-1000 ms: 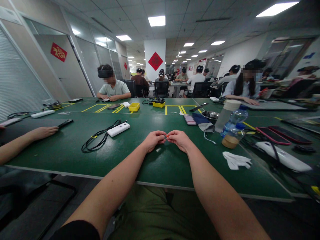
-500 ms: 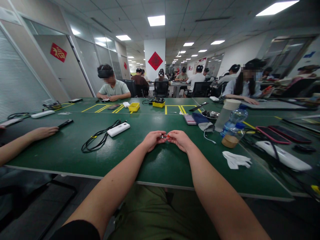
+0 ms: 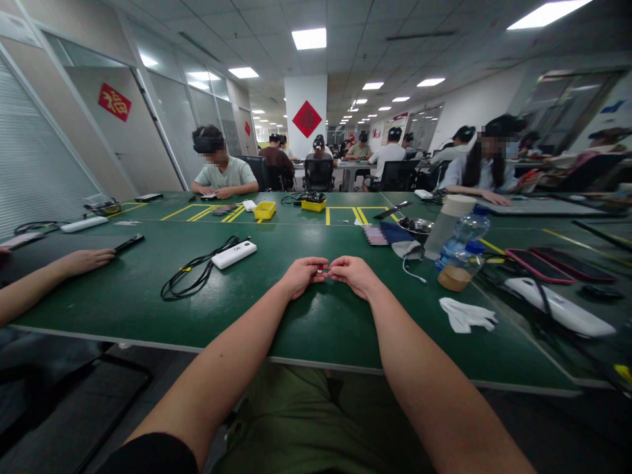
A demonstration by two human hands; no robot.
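Both my hands are close together above the green table (image 3: 237,296), in the middle of the head view. Between the thumb and fingers of my left hand (image 3: 301,276) is a tiny red and silver piece (image 3: 320,268), too small to name. My right hand (image 3: 353,273) is closed in a pinch just to its right, fingertips beside the left fingers. Whether anything lies in that pinch is hidden. Left of my hands lie a white power bank (image 3: 235,255) and a coiled black cable (image 3: 190,280).
Farther back stand yellow trays (image 3: 265,210). On the right are plastic bottles (image 3: 459,263), a frosted cup (image 3: 447,224), a metal bowl (image 3: 417,227), a white glove (image 3: 467,315) and phones (image 3: 538,265). A co-worker's hand (image 3: 91,262) rests at left; other people sit around.
The orange-red bit seen at my right fingertips no longer shows there; red now shows between my left fingers. The hands have barely shifted.
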